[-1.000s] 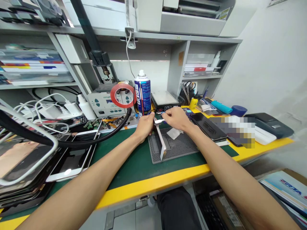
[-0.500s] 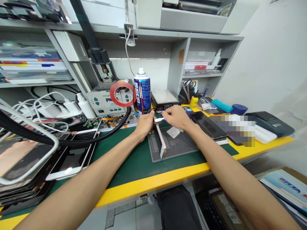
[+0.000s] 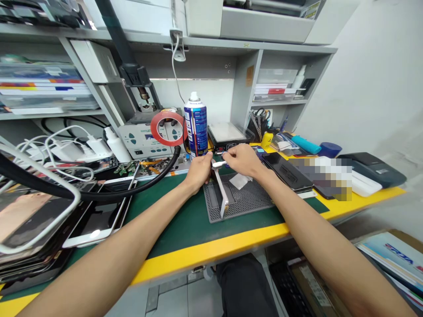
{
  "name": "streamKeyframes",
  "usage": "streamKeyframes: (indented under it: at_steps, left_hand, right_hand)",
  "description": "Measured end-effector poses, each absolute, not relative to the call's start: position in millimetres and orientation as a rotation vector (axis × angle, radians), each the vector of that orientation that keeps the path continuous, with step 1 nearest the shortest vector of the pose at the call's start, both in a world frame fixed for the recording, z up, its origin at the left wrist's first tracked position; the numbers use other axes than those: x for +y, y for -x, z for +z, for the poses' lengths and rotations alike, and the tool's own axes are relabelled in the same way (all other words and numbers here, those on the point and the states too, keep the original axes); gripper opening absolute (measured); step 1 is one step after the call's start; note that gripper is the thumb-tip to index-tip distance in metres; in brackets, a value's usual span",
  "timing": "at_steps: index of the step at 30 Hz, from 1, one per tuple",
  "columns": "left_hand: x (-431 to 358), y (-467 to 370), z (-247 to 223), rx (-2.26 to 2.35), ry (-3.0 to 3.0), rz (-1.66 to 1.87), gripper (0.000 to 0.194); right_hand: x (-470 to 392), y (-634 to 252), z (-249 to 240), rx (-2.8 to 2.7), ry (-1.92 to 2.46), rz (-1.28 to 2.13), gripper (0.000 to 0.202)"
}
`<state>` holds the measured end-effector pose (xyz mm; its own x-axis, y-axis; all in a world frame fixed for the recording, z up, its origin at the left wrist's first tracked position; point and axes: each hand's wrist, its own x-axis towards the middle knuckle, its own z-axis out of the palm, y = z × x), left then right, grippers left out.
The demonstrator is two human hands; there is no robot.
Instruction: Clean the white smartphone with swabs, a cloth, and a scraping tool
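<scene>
My left hand [image 3: 199, 172] is closed around the far end of a phone [image 3: 222, 193], which stands on its long edge with its thin pale side up. The phone rests on a grey perforated mat [image 3: 254, 204]. My right hand [image 3: 243, 158] pinches a small white tool [image 3: 218, 164], whose head lies against the phone's upper edge by my left fingers. Whether it is a brush or a swab I cannot tell. A crumpled white wipe [image 3: 239, 181] lies on the mat, below my right wrist. Just behind my left hand stands a blue spray can [image 3: 196, 125].
Red tape [image 3: 168, 127] hangs before a repair station [image 3: 145, 145]. A black hose [image 3: 145, 189] crosses the left side, over white-framed screens [image 3: 95, 220]. Dark phones [image 3: 287, 171] lie by my right forearm, and a heating plate [image 3: 228, 134] stands behind.
Both hands, the phone and the white tool keep nearly the same places. The whole view has shifted very slightly.
</scene>
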<state>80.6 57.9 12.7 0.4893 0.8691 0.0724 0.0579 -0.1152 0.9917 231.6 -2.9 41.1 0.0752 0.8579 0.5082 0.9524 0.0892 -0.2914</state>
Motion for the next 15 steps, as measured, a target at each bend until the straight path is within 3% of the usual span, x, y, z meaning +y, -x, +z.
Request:
streamKeyframes:
  at_steps: [15]
  left_hand:
    - [58.7, -80.4, 11.3, 0.818, -1.55, 0.841, 0.042]
  right_hand:
    - [-3.9, -230.6, 41.3, -1.79, 1.782, -0.183, 0.041]
